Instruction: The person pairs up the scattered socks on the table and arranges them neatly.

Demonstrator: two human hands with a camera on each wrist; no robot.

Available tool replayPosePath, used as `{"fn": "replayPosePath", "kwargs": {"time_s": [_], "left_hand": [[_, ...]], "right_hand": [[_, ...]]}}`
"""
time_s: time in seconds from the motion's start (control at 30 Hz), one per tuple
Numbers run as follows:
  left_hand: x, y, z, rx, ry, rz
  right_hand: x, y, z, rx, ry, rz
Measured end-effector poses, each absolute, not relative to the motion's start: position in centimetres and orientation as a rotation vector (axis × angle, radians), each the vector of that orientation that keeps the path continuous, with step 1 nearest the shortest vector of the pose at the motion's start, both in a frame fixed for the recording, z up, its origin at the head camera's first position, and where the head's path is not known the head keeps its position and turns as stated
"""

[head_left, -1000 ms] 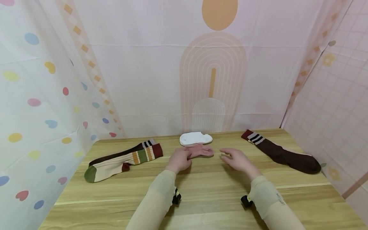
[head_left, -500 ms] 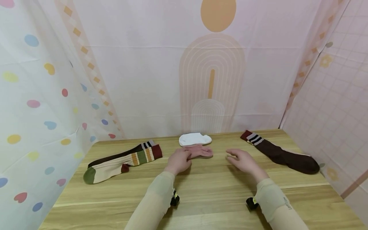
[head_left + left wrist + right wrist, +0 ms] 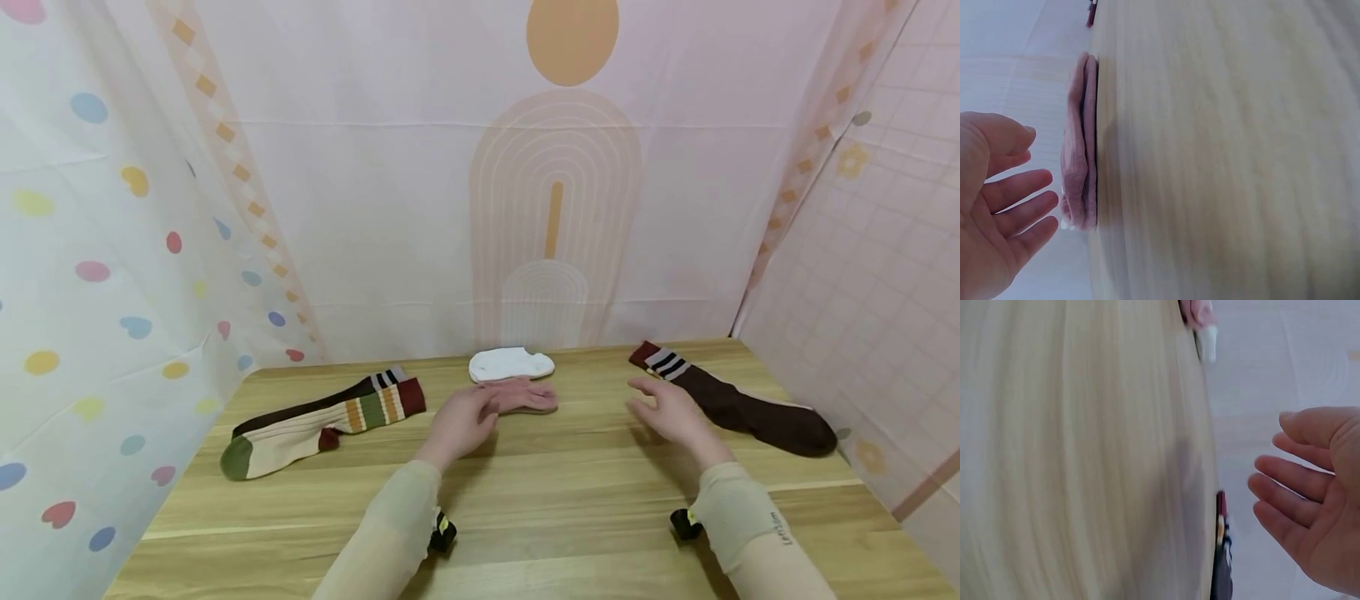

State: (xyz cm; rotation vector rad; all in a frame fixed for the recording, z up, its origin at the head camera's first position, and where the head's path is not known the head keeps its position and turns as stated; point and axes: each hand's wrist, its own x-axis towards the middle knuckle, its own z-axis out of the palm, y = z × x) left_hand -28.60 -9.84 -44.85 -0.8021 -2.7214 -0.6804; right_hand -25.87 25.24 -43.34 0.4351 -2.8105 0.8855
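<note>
My left hand (image 3: pixel 459 423) hovers at the left end of a folded pink sock (image 3: pixel 527 396). In the left wrist view its fingers are loosely bent, and a gap parts them from the pink sock (image 3: pixel 1079 150). Just behind the pink sock lies a white low-cut sock (image 3: pixel 510 364). My right hand (image 3: pixel 675 412) is above the table, left of a dark brown sock (image 3: pixel 738 402) with a striped cuff. The right wrist view shows that hand (image 3: pixel 1310 494) with relaxed fingers and nothing in it.
At the left of the wooden table (image 3: pixel 540 517) lies a cream sock (image 3: pixel 288 442) with green, orange and dark red parts. It partly covers another dark brown sock (image 3: pixel 315 402). A patterned curtain (image 3: pixel 375 208) rises behind the table's back edge.
My right hand has moved right, away from the pink sock and towards the dark brown sock. The left hand has drawn back slightly from the pink sock. The socks stay in place.
</note>
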Motion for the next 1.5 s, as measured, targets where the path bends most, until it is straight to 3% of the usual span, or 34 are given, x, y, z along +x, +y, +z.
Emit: {"fn": "replayPosePath", "kwargs": {"time_s": [0.67,1.5], "left_hand": [[-26.3,-11.0,-44.1,-0.837,-2.686,-0.938],[-25.0,-9.2,-44.8,-0.884,-2.736,-0.999]], "right_hand": [[-24.3,32.8,-43.3,0.068,-3.011,0.449],[-23.7,35.1,-44.0,-0.143,-3.133,0.484]]}}
